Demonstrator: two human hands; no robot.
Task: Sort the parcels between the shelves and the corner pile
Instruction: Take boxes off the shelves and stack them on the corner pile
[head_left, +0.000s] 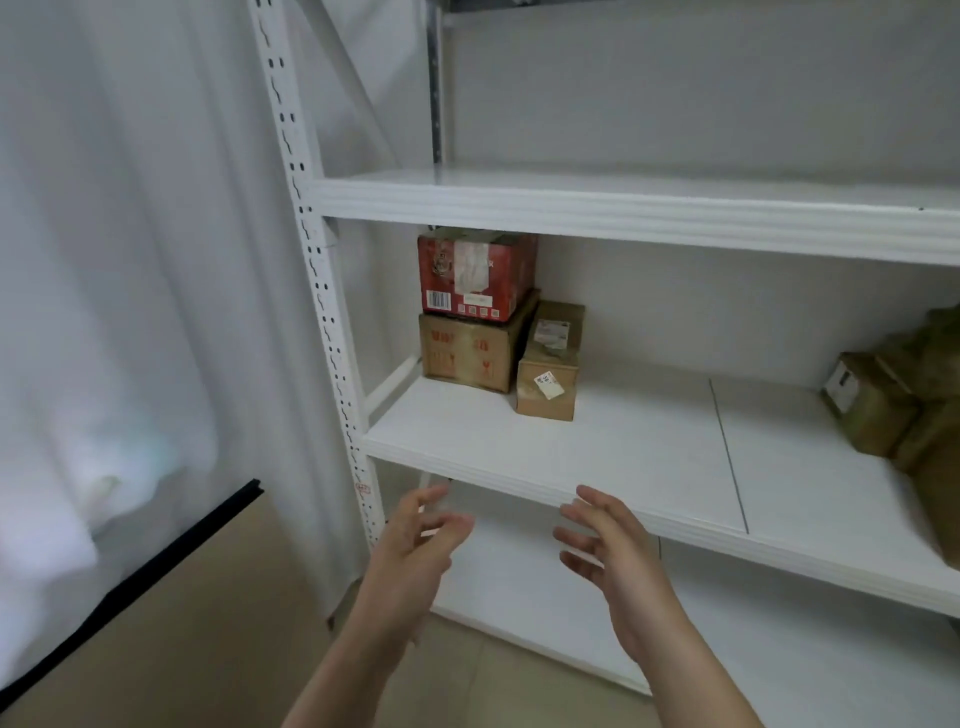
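Observation:
At the back left of the white middle shelf (623, 457), a red box (475, 273) sits on top of a brown cardboard box (470, 353). A narrow brown parcel (550, 364) with white labels leans beside them. More brown parcels (893, 400) are stacked at the shelf's right end. My left hand (415, 545) and my right hand (608, 551) are raised in front of the shelf's front edge, palms facing each other, fingers spread, holding nothing.
The upper shelf (623, 208) shows no parcels. A white slotted upright (322, 291) frames the rack's left side. A white curtain (130, 260) hangs to the left. A large cardboard sheet with a black edge (156, 623) stands at lower left. The bottom shelf (727, 649) lies below.

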